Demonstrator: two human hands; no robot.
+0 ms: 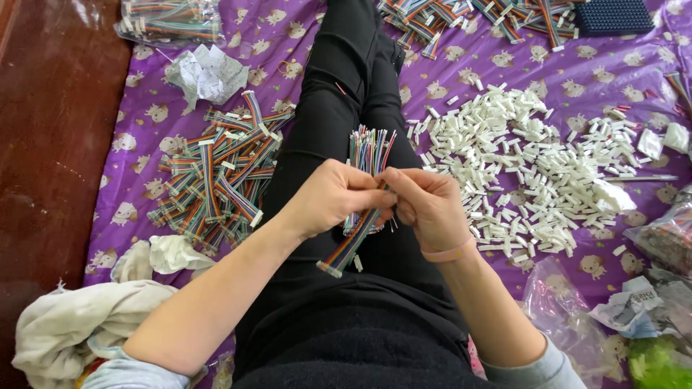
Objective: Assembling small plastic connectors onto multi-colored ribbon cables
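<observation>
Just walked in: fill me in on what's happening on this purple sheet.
A person sits on a purple sheet, legs stretched out. The left hand and right hand meet over the lap, both pinching a bundle of rainbow ribbon cables; one cable with a white connector hangs below. A pile of finished cables lies on the person's left, a heap of loose white connectors on the right.

blue grid block (614, 16): cut by top edge | green bag (659, 364): blurred, cut off

A bundle of rainbow ribbon cables (366, 180) stands nearly upright over the lap, loose ends fanned upward.
</observation>
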